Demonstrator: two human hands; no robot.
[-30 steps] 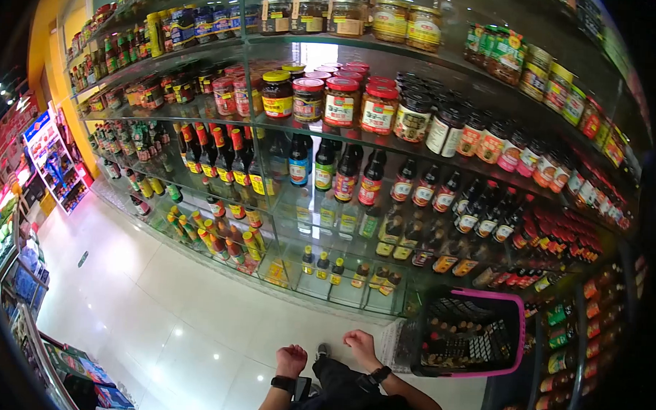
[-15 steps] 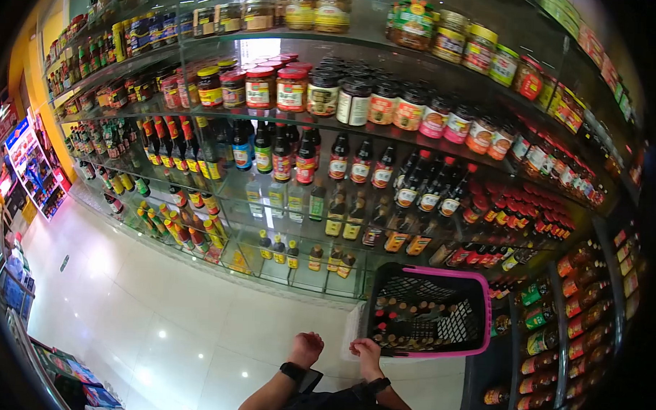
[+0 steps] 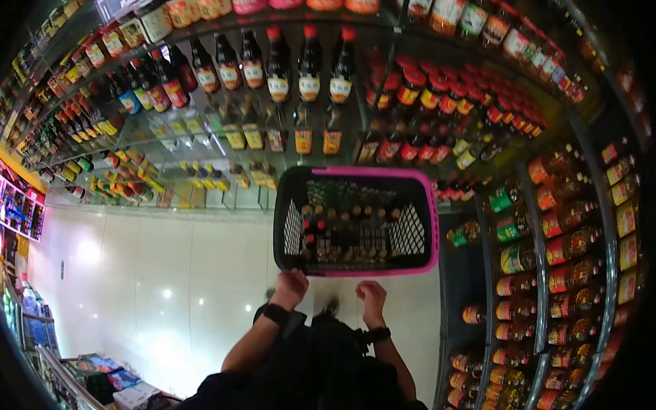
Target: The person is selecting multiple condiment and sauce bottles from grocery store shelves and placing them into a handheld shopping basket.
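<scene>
A black plastic basket (image 3: 294, 176) with a pink rim along its far, right and part of its near side stands in front of me. Several dark bottles (image 3: 345, 238) with dark, brown or red caps are inside it. My left hand (image 3: 290, 288) is loosely closed, nothing showing in it, its knuckles right at the basket's near left corner. To the right, my right hand (image 3: 371, 300) hovers just short of the near rim, fingers curled in with nothing visible in them. Both wrists carry dark bands.
Glass shelves (image 3: 221, 169) with sauce bottles (image 3: 310, 67) and jars (image 3: 437, 82) rise behind the basket. A dark rack of large oil bottles (image 3: 516, 313) lines the right side. Boxed goods (image 3: 119, 378) sit at lower left. Pale tiled floor (image 3: 174, 272) lies to the left.
My view has swung right and down, so the basket now sits near the middle. My hands are further apart, the left one now at the basket's near left corner.
</scene>
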